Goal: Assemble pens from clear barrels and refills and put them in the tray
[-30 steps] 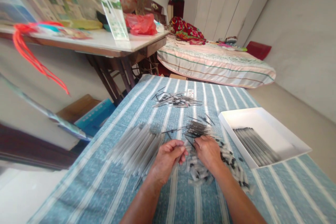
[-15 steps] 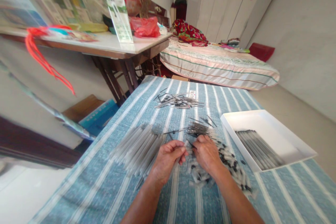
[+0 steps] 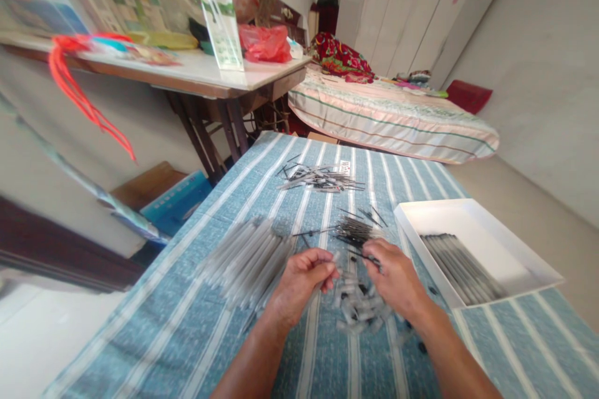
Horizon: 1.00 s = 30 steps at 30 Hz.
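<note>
My left hand point(image 3: 304, 280) is closed, thumb against fingers, on a translucent tube point(image 3: 336, 258) whose tip shows past the fingertips. To its right, my right hand point(image 3: 395, 277) pinches a thin black rod point(image 3: 360, 255) that points toward the left hand. Beside the left hand lies a row of long, translucent grey tubes point(image 3: 255, 262). Short translucent caps point(image 3: 358, 308), some with black parts, are heaped between my forearms, partly hidden by the right hand. Just beyond the hands is a bundle of thin dark rods point(image 3: 353, 229).
A white open box point(image 3: 519, 252) on the right holds a row of dark-filled tubes point(image 3: 461, 265). Farther back on the striped cloth point(image 3: 210, 336) lies a mixed pile of thin rods point(image 3: 322, 179) by a small white label point(image 3: 345, 168). A cluttered table point(image 3: 224, 80) stands at left.
My right hand has moved right, away from my left hand, with the black rod now showing between its fingers. My left hand keeps its pinch in nearly the same place.
</note>
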{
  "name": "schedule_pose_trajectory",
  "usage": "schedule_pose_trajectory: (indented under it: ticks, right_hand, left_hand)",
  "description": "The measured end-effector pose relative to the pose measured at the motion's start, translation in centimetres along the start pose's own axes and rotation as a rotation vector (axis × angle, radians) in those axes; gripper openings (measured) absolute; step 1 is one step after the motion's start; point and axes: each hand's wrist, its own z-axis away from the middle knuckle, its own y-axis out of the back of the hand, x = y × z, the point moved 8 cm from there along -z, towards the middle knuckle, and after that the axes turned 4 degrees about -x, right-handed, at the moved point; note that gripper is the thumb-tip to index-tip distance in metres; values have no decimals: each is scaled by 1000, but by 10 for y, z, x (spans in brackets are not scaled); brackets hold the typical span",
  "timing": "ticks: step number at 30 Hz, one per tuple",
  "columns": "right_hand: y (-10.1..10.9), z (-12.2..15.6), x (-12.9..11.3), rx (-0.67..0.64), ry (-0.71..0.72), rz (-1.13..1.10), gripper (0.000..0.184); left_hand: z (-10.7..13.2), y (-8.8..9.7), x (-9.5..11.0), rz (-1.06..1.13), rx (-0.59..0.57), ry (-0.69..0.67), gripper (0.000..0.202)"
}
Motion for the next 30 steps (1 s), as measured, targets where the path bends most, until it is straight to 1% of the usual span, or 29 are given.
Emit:
schedule_pose_trajectory:
  ticks: [3,7,10,13,19,25,30]
  right_hand:
    - [10,0,-5,-6,112,139,16]
    - [19,-3,-11,-16,208,305,20]
    - [21,-7,-18,-48,240,426,20]
    - [22,-10,-21,-88,240,521,19]
    - [23,-11,-21,-119,261,569,17]
    - [22,-12,-31,-134,345,617,18]
    - [21,-13,-41,-169,424,648,14]
  left_hand:
    - [1,-3,0,-7,-14,0,16]
    - [1,-6,-1,-24,-45,-1,17]
    - [2,-8,-2,-44,-72,6,16]
    - [2,-9,-5,-56,-96,17,16]
    - [2,-10,-6,-80,-105,34,16]
    - [3,-12,-8,-95,-109,60,18]
    - [3,-11,-11,-136,-123,94,18]
